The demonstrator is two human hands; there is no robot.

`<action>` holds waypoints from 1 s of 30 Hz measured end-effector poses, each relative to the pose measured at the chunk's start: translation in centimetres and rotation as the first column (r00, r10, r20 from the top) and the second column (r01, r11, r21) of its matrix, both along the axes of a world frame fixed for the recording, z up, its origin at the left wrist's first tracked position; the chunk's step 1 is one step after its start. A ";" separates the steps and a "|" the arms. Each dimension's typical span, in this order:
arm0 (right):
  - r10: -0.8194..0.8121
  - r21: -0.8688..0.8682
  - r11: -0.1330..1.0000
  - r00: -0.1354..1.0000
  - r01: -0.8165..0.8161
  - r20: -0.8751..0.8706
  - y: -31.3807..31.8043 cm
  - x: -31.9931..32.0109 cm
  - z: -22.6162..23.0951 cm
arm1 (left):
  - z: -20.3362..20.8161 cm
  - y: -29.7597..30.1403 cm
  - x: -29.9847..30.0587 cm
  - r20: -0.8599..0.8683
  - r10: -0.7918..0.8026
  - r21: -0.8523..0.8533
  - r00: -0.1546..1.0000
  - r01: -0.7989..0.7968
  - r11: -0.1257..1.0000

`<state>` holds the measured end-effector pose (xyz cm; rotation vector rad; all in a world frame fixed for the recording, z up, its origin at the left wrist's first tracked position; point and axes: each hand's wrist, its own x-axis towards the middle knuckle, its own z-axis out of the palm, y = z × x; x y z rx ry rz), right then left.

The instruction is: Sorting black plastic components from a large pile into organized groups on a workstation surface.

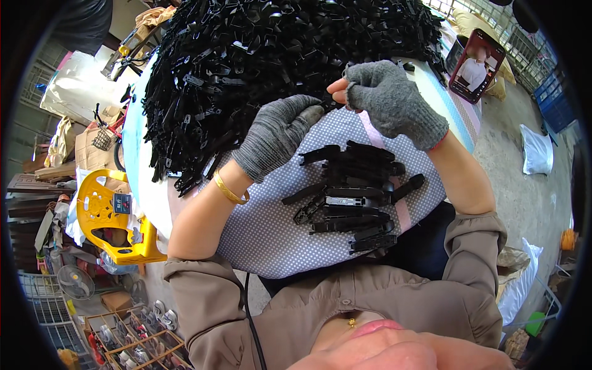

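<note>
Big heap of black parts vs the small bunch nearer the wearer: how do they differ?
Size: the big heap is far larger than the small bunch.
Arrangement: the big heap is jumbled, pieces at all angles; the small bunch lies mostly side by side, running roughly left to right.
Place: the big heap is on the far side, the small bunch on the near side.
Shared: both consist of slim black pieces.

At upper right, a tilted smartphone (476,65) shows a person in a white top. Beyond it, a white sack (536,150) lies on grey concrete floor (515,185) – a blue crate (557,102) is near it. At left, a yellow plastic chair (97,202) holds a small dark box (122,203); lower down – a round fan (76,282) and shoes (168,319) on a wooden rack (110,352).
</note>
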<state>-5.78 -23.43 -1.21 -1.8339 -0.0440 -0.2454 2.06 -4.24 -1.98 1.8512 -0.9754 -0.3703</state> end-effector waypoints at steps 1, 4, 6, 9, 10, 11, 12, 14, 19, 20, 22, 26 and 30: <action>0.003 0.000 1.000 1.000 -0.003 -0.001 -0.1 -0.1 0.7 | 0.2 0.1 0.1 -0.001 0.003 0.000 1.000 -0.003 1.000; 0.104 -0.185 0.973 0.979 -0.136 -0.175 -0.4 -0.3 2.0 | 1.3 0.2 0.0 -0.240 -0.148 -0.015 0.959 0.149 0.989; 0.149 0.121 0.980 0.986 -0.158 0.079 -0.1 0.3 0.5 | 1.3 -0.3 -0.6 -0.280 -0.209 -0.016 0.937 0.213 0.977; 0.176 0.087 0.982 0.982 -0.170 -0.064 1.5 -0.4 0.8 | 0.2 -1.4 -1.8 0.028 -0.208 0.030 0.978 0.207 0.978; 0.155 0.043 0.988 0.979 -0.151 -0.131 2.2 -0.6 1.2 | 0.5 -1.4 -2.2 0.109 -0.204 0.059 0.973 0.198 0.978; 0.154 0.044 0.988 0.979 -0.149 -0.132 2.7 -1.0 1.6 | 0.3 -1.5 -2.5 0.108 -0.206 0.060 0.973 0.200 0.978; 0.143 0.072 0.988 0.987 -0.137 -0.073 3.1 -1.4 1.9 | 0.1 -1.5 -2.7 0.166 -0.196 -0.007 0.966 0.200 0.980; 0.123 0.098 0.988 0.992 -0.121 -0.015 3.1 -1.4 1.6 | 0.1 -1.5 -3.1 0.223 -0.188 -0.075 0.957 0.209 0.975; 0.133 0.289 0.937 0.964 -0.199 0.232 -1.4 1.6 -0.2 | 1.1 -1.8 -2.7 0.461 -0.197 0.177 0.865 0.129 0.976; -0.073 -0.024 0.996 0.947 0.085 0.313 -2.3 1.6 0.1 | 0.9 -1.7 -2.6 0.459 -0.200 0.174 0.866 0.133 0.976; -0.114 -0.524 0.818 0.960 0.238 0.257 -4.6 2.0 -0.7 | 0.9 -1.4 -2.5 0.374 -0.345 0.353 0.861 0.212 0.911; -0.233 -0.886 0.455 0.972 0.087 -0.024 -2.1 1.3 0.4 | 1.0 0.1 -2.3 0.157 -0.548 0.190 0.821 0.520 0.833; -0.128 -0.915 0.398 0.985 -0.057 -0.117 -0.9 0.9 0.1 | 1.6 -0.2 -1.4 -0.171 -0.314 0.261 0.934 0.350 0.900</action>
